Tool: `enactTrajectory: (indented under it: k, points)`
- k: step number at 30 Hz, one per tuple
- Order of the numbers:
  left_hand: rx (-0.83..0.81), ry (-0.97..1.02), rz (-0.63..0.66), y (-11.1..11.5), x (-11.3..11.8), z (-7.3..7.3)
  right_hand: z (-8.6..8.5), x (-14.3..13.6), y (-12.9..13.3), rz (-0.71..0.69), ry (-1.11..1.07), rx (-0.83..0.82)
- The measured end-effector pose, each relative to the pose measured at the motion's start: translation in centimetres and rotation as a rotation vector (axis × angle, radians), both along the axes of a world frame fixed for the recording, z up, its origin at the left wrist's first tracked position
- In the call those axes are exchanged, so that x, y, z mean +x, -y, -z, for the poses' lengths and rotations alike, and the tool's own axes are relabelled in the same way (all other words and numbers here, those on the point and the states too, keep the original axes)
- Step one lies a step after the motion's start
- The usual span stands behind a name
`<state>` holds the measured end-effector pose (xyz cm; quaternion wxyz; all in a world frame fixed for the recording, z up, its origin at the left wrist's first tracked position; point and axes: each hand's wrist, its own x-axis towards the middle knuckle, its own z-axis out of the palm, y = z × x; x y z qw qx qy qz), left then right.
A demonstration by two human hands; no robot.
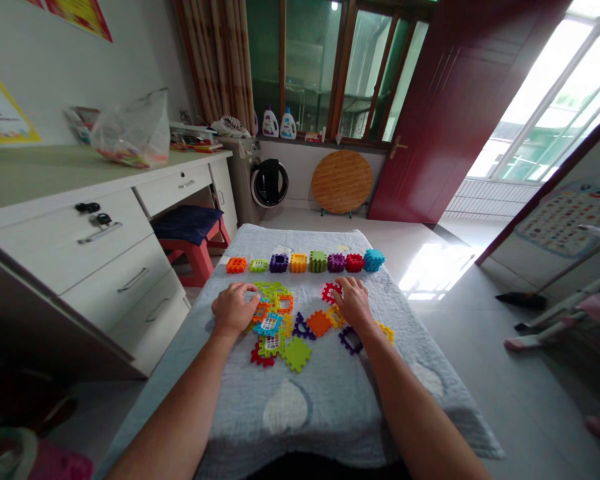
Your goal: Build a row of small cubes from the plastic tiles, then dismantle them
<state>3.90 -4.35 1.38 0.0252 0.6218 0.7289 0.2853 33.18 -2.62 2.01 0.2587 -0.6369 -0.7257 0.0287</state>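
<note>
A loose pile of flat toothed plastic pieces lies mid-table, with a blue piece (269, 325), a lime piece (297, 354), an orange piece (319, 323) and a purple triangle (303, 327) among them. At the pile's left edge, my left hand (235, 307) rests with its fingers apart, next to an orange-and-blue piece (261, 311). On the right, my right hand (353, 300) has its thumb and fingers on a red piece (331, 292). Under my right forearm, a dark purple frame piece (351, 340) is partly covered. Behind the hands stands a row of coloured blocks, including a green cube (318, 261).
The table has a grey-blue cloth (250, 413). To the left stand a white desk (105, 233) with a plastic bag (133, 133) on it and a red stool (195, 250). A washing machine (243, 167) and a round wooden board (342, 181) are farther back.
</note>
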Motion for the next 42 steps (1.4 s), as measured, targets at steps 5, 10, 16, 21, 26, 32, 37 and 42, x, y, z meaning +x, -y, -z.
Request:
enactTrajectory:
  k: [5, 10, 16, 21, 26, 32, 37, 42]
  points:
    - [-0.103, -0.001, -0.005, -0.2, -0.2, 0.4, -0.1, 0.0, 0.3, -0.045, 0.076, -0.033]
    - [-0.023, 0.082, 0.065, -0.5, -0.3, 1.1, 0.3, -0.1, -0.3, -0.084, 0.069, -0.088]
    - [0.089, 0.165, 0.100, -0.7, -0.7, 1.2, 0.1, 3.7, -1.5, 0.032, -0.221, 0.096]
    - [0.122, 0.217, 0.094, -0.8, -1.0, 0.8, -0.3, 7.3, -1.0, -0.008, -0.236, 0.061]
    - [0.122, 0.263, 0.093, -1.0, -1.1, 1.0, 0.1, 6.8, 0.0, -0.156, -0.095, -0.136]
    - [0.122, 0.278, 0.108, -1.0, -1.1, 1.3, 0.3, 5.9, 0.3, -0.114, 0.044, -0.230]
    - [0.122, 0.289, 0.098, -1.0, -1.0, 1.1, 0.3, 5.8, 0.4, -0.115, 0.067, -0.255]
    - [0.121, 0.287, 0.102, -0.9, -0.8, 0.9, 0.3, 5.6, 0.5, -0.119, 0.066, -0.259]
